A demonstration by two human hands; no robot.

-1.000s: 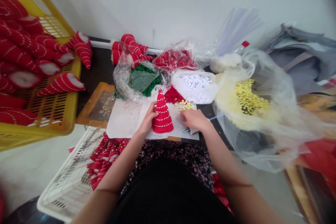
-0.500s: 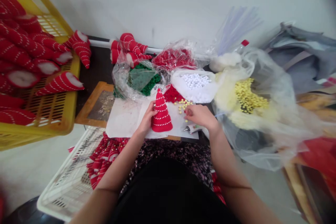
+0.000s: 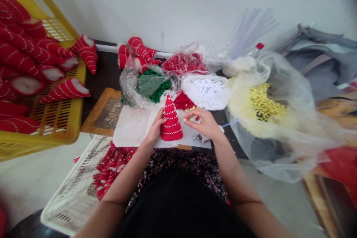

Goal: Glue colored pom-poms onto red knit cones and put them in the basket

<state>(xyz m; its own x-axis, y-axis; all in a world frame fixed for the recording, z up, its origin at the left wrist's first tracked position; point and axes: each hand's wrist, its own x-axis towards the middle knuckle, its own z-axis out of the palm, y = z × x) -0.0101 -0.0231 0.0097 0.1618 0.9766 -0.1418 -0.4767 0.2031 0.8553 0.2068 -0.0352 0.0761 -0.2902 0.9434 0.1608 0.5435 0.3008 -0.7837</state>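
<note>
My left hand [image 3: 157,125] grips the left side of a red fabric cone [image 3: 172,124] wound with white stitched cord, standing upright on white paper [image 3: 131,126]. To the right of the cone, my right hand [image 3: 203,122] pinches a small yellow pompom [image 3: 185,119] between thumb and fingertip, apart from the cone. Below that hand lies a glue gun [image 3: 198,137], its nozzle pointing left and its body mostly covered. Loose red pompoms [image 3: 184,100] lie behind the cone, and a few yellow ones are partly hidden by my right hand.
Behind the paper are a bag of green pompoms [image 3: 153,83], a bag of red pieces [image 3: 185,62] and a white pompom bag [image 3: 208,86]. A large bag of yellow pompoms [image 3: 266,104] stands right. Left are a yellow crate [image 3: 75,119] of cones and a white basket [image 3: 64,189].
My right hand has moved left from the loose yellow pompoms toward the cone, with a yellow pompom now visible at its fingertips. My left hand and the cone have hardly moved.
</note>
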